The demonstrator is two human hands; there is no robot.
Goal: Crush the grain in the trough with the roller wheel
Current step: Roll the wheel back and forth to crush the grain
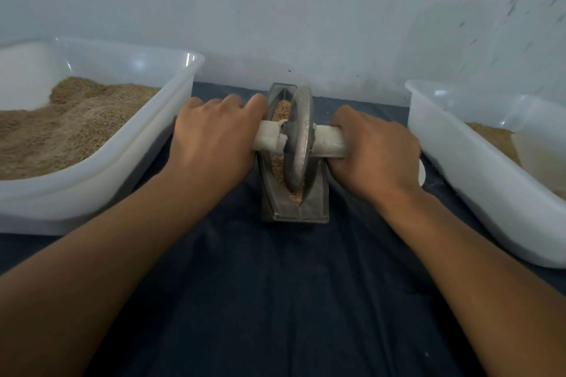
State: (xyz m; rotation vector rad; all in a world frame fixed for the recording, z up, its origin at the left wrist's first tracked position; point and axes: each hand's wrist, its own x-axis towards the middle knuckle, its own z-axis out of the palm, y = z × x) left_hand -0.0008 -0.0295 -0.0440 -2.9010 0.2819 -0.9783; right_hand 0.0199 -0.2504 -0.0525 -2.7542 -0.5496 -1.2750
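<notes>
Grain (281, 112) lies in a narrow metal trough (315, 202), which sits lengthwise on a dark cloth (275, 300), one end toward the person, the other toward the wall (275, 9). The grain shows both beyond the wheel and at the trough's near end, where it looks paler and more broken up; this is judged as partly crushed, though the detail is too fine to be sure.

The roller wheel (298, 138) stands on edge in the trough, its rim down in the grain about midway along. A handle (329, 142) wrapped in pale cloth passes through the wheel's centre and sticks out on both sides of the trough.

The left hand (211, 138) is closed over the handle's stub left of the trough, knuckles up, fingers curled round it. The right hand (378, 147) grips the stub to the right in the same way. Holding both ends evenly likely keeps the wheel upright in the groove and lets body weight press straight down.

Left of the trough, close by, a white plastic tub (171, 131) holds a large heap of brown grain, probably the supply. Right of the trough, a second white tub (453, 144) holds a smaller amount of similar material, perhaps the finished batch. Both are within arm's reach.
</notes>
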